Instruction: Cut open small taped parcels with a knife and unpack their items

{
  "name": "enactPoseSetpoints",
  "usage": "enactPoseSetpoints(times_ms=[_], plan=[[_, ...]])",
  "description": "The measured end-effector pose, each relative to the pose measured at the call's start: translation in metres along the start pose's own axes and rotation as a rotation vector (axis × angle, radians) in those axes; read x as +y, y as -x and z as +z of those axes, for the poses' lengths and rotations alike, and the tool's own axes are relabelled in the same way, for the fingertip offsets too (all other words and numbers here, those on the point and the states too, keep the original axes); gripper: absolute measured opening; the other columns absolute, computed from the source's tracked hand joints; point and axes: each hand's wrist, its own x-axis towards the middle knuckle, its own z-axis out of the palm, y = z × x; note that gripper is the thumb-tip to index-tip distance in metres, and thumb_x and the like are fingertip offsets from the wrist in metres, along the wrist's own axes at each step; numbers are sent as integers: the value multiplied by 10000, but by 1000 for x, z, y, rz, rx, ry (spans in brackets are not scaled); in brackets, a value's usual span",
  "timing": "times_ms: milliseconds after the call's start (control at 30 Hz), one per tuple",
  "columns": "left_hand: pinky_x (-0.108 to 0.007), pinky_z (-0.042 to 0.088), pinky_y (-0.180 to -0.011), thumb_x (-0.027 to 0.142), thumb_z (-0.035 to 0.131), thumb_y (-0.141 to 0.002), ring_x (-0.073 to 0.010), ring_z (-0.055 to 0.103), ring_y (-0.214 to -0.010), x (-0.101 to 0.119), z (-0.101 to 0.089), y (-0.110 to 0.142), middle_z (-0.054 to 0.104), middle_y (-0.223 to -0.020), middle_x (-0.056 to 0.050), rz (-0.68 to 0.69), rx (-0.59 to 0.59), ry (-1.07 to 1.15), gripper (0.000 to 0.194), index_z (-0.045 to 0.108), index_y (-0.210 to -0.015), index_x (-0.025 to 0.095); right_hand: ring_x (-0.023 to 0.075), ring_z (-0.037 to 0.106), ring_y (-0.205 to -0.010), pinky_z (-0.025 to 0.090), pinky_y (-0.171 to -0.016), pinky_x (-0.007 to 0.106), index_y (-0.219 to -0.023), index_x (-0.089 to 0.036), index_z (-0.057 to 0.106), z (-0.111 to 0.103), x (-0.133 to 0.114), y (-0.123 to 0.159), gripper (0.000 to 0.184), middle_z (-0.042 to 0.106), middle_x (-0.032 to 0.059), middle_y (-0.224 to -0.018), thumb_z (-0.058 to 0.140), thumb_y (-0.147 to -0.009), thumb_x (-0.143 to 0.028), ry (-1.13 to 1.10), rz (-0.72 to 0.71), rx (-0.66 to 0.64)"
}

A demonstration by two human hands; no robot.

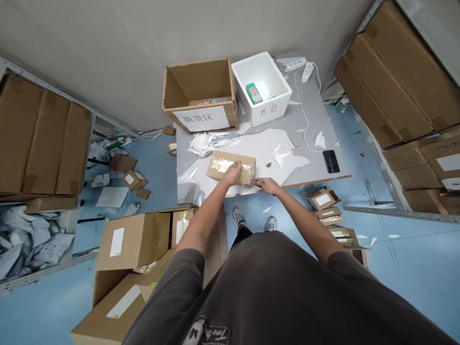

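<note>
A small taped cardboard box (231,168) lies near the front edge of the table (316,120). My left hand (233,174) grips it from above, with the fingers over its taped top. At the box's right end, my right hand (269,185) is closed around a slim red-and-black utility knife (256,182). Its tip meets the box's near right corner; the blade itself is too small to make out. Clear tape and a white label show on the box. Crumpled white paper (201,143) lies just behind it, and torn scraps (279,155) lie to its right.
An open carton (201,117) and a white foam box (269,112) stand at the table's back. A phone (331,161), a white cable and a power strip (295,65) are at the right. Large cartons (122,244) crowd the floor at left; smaller boxes (323,198) sit at right.
</note>
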Motion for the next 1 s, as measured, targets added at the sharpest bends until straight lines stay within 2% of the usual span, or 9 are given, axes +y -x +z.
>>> enactPoseSetpoints(times_ms=[167, 267, 367, 433, 500, 567, 667, 833, 1000], plan=[[-540, 383, -1296, 383, 1074, -388, -467, 363, -1603, -2, -5, 5, 435, -1684, -216, 20, -10, 51, 1007, 622, -1269, 198, 253, 712, -945, 467, -820, 277, -1383, -253, 740, -1, 13, 17, 432, 813, 63, -1027, 416, -1117, -356, -35, 23, 33], [-486, 479, -1211, 471, 980, -654, -391, 538, -1487, 2, -17, 7, 557, -1600, -156, -4, 16, 100, 832, 616, -1362, 229, 267, 715, -980, 480, -818, 288, -1377, -243, 729, -11, 22, 24, 454, 808, 77, -1055, 400, -1122, -424, -50, 56, 110], [-479, 510, -1144, 412, 800, -892, -352, 653, -1319, 9, -32, -2, 687, -1421, -132, -87, 82, 41, 589, 620, -1430, 254, 274, 706, -1055, 487, -834, 301, -1358, -254, 718, -22, 23, 25, 476, 795, 85, -1162, 358, -1124, -457, -65, 93, 182], [-521, 472, -1171, 343, 817, -868, -387, 597, -1368, 14, -38, -15, 673, -1422, -152, -73, 107, -70, 521, 673, -1360, 247, 271, 701, -1056, 490, -837, 310, -1322, -267, 718, -27, 20, 23, 488, 788, 75, -1172, 316, -1127, -465, -72, 117, 213], [-552, 425, -1209, 304, 891, -778, -418, 499, -1456, 18, -40, -29, 607, -1514, -157, -13, 91, -155, 562, 691, -1300, 247, 266, 700, -1019, 490, -823, 315, -1318, -278, 705, -28, 17, 20, 482, 784, 59, -1115, 312, -1123, -474, -78, 136, 231], [-559, 394, -1233, 280, 931, -713, -420, 465, -1485, 21, -39, -42, 583, -1541, -164, 37, 31, -185, 665, 660, -1318, 236, 259, 695, -965, 492, -811, 316, -1357, -283, 682, -27, 16, 18, 457, 773, 41, -1044, 354, -1108, -482, -84, 144, 228], [-562, 379, -1242, 214, 891, -714, -411, 496, -1473, 23, -32, -52, 615, -1488, -204, 47, -37, -178, 737, 597, -1389, 183, 241, 682, -930, 503, -823, 318, -1395, -277, 666, -25, 16, 15, 429, 753, 38, -1045, 432, -1085, -461, -73, 118, 210], [-613, 300, -1293, 208, 757, -815, -465, 336, -1609, 14, -19, -41, 466, -1659, -276, 94, 10, -181, 717, 549, -1494, 116, 243, 676, -1022, 508, -879, 320, -1394, -292, 677, -24, 13, 10, 373, 686, 80, -1175, 551, -1063, -412, 58, 63, 229], [-617, 207, -1357, 266, 599, -937, -415, 279, -1657, -1, -4, -25, 466, -1678, -267, 117, 98, -86, 645, 543, -1549, 70, 269, 627, -1113, 475, -913, 339, -1413, -282, 676, -31, 7, 4, 354, 633, 119, -1223, 567, -1086, -363, 272, -6, 255]])
